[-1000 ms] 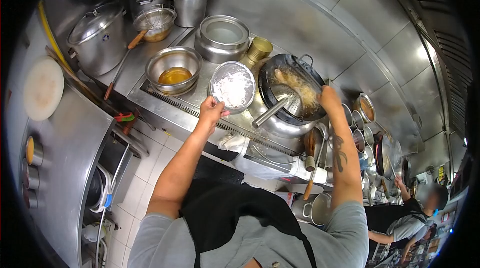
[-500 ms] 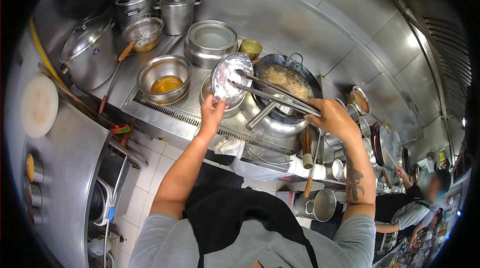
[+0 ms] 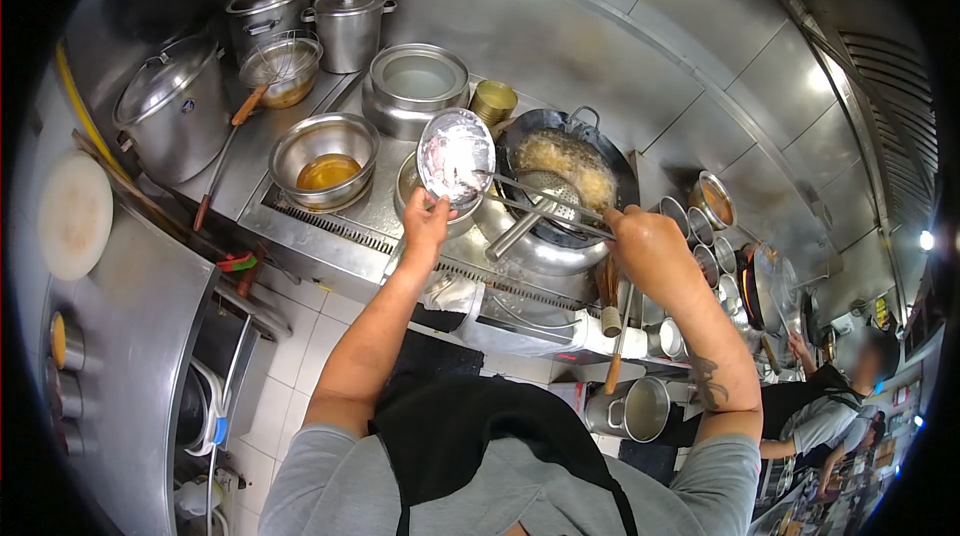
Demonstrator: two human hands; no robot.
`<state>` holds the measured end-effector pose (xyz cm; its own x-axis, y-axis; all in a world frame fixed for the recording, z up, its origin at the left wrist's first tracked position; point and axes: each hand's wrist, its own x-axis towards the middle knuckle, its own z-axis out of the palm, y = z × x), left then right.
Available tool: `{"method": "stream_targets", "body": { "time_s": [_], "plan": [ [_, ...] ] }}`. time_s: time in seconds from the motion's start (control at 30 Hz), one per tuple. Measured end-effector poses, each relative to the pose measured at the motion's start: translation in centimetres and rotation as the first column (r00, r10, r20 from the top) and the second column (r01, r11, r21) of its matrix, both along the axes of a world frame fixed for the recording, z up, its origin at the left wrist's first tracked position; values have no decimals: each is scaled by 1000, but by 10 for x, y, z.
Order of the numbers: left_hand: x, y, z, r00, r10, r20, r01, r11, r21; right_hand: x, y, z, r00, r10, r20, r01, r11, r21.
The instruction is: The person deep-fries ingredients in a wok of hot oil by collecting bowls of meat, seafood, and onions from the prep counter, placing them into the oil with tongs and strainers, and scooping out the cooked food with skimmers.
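My left hand [image 3: 426, 222] grips the near rim of a metal bowl [image 3: 432, 168], tilted up, with white-coated pieces [image 3: 458, 164] inside. My right hand [image 3: 650, 244] is closed around long metal tongs [image 3: 550, 208], whose tips reach into the bowl at its right side. To the right, a dark wok [image 3: 620, 151] holds bubbling oil with golden frying food [image 3: 570, 158]. A perforated skimmer [image 3: 550, 190] rests in the wok's near side, its thick metal handle [image 3: 520, 232] sticking out toward me. The exact finger grip on the tongs is partly hidden.
Left of the wok stand a steel bowl of amber liquid [image 3: 330, 174], a wide pot of water [image 3: 418, 76] and a yellowish tin [image 3: 494, 100]. Lidded pots [image 3: 350, 26] line the back. A brush [image 3: 609, 301] hangs in front. Another person [image 3: 830, 406] works at far right.
The tongs' tips have shifted slightly down within the bowl, and my right hand has turned and dropped a little. More of the skimmer in the wok now shows. The view has shifted slightly.
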<state>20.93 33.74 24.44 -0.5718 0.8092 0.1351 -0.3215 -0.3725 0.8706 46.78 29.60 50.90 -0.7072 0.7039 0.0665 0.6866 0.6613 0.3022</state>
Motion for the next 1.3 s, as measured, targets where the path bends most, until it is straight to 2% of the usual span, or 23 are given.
{"method": "stream_targets", "body": {
  "time_s": [0.17,0.27,0.37,0.47,0.57,0.6,0.77,0.83,0.93,1.0,1.17,1.3],
  "plan": [
    [1,-2,-3,999,-34,26,35,999,-25,3,4,-7,999,-35,8,34,997,63],
    [4,0,-8,999,-44,15,45,999,-23,10,13,-17,1000,13,-6,-12,996,86],
    [5,0,-4,995,-48,91,54,996,-65,11,9,-12,1000,-7,-7,8,997,72],
    [1,2,-1,970,-82,229,107,989,-100,18,7,-3,993,-4,-115,6,1000,18],
    [-3,14,-16,971,-70,229,115,975,-190,27,10,10,988,-16,-157,19,1000,20],
    [-3,14,-16,966,-86,245,133,974,-183,30,12,14,975,-32,-221,34,999,6],
    [-3,11,-24,945,-136,298,201,960,-197,68,79,2,963,-211,-167,214,977,4],
    [-2,1,-20,939,-154,306,216,960,-180,82,117,-18,939,-310,-150,313,950,-1],
    [-4,-16,-11,933,-169,317,233,956,-177,100,189,-63,862,-506,-32,503,861,-67],
    [-5,-27,0,942,-144,303,209,958,-196,98,205,-83,826,-564,-19,561,824,-75],
    [-17,-49,3,946,-108,307,180,959,-218,102,252,-134,756,-652,-55,643,756,-123],
    [-24,-53,-6,946,-134,294,205,953,-225,97,238,-113,771,-612,-176,615,787,-46]
  ]
}}
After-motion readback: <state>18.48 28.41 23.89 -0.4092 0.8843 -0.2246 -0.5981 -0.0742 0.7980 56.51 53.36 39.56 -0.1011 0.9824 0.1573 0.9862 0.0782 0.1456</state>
